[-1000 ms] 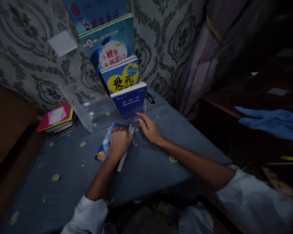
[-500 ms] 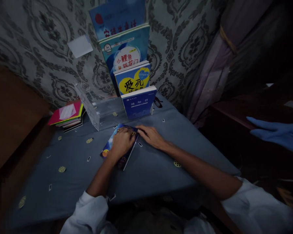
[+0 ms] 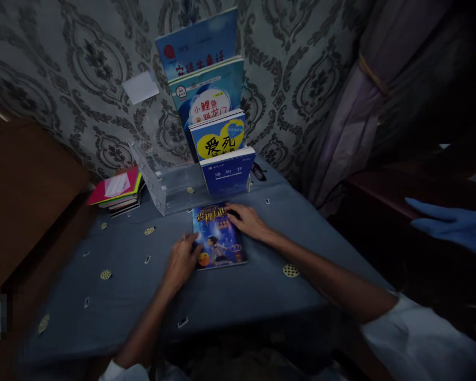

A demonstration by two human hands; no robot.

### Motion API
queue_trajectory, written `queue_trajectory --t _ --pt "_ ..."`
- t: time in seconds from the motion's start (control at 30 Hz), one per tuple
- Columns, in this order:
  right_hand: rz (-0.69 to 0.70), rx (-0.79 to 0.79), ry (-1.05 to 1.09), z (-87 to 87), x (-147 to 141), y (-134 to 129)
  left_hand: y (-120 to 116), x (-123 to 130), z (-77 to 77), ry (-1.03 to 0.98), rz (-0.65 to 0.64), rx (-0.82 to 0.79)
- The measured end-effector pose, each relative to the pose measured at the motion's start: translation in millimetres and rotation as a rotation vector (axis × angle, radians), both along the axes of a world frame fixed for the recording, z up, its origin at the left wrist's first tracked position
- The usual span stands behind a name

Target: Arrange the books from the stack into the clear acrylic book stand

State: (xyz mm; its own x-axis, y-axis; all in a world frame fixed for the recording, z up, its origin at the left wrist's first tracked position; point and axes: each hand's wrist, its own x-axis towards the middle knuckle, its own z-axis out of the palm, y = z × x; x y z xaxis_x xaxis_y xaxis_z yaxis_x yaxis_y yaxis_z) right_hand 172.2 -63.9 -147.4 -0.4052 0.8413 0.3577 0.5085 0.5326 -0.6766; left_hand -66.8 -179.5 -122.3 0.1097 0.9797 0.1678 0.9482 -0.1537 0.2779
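A blue paperback book point(image 3: 218, 241) with gold title lettering and a cartoon child on its cover lies flat on the cloth-covered table. At its lower left edge is my left hand point(image 3: 181, 259), fingers bent and apart, the tips touching the border of the cover. My right hand point(image 3: 248, 221) has the book's upper right corner at its fingertips; the underside of that grip is hidden. Just beyond the book, a clear acrylic book stand point(image 3: 154, 185) holds several upright books, with a dark blue booklet point(image 3: 229, 174) at the front.
To the left of the stand sits a stack of books and folders point(image 3: 117, 188), pink on top. Dark-framed glasses point(image 3: 258, 171) lie behind the stand's right end. A patterned wall point(image 3: 103, 63) closes off the back. A blue glove-like shape point(image 3: 452, 222) is at the far right.
The book has turned so its cover faces me squarely. My left hand has slid off the cover toward its left edge; my right hand stays by the upper right corner.
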Motion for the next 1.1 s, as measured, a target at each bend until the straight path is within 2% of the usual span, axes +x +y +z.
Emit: queue_trajectory --t 0.07,0.17,0.37,0.6,0.77,0.93,1.1 --pt "-0.006 -0.003 -0.019 -1.5 -2.0 12.0 7.3 13.1 0.0 -0.006 -0.043 0.001" --pt "-0.015 0.002 -0.029 -5.5 -6.3 20.6 22.5 19.3 4.3 0.061 -0.029 0.002" --pt "-0.031 0.023 -0.036 -14.0 -10.3 15.9 57.7 9.9 9.1 0.118 -0.014 0.046" --pt "-0.067 0.053 -0.093 -13.6 -14.4 12.7 87.3 4.0 -0.1 0.122 -0.033 0.046" --pt "-0.117 0.046 -0.173 -8.3 -19.3 7.9 99.4 -5.0 -10.8 0.009 -0.119 0.120" --pt "-0.108 0.044 -0.265 -0.2 -20.8 8.4 102.6 -9.8 -19.2 -0.015 -0.134 0.166" --pt "-0.102 0.079 -0.322 0.6 -20.7 10.0 102.8 -12.2 -22.2 -0.020 -0.151 0.197"
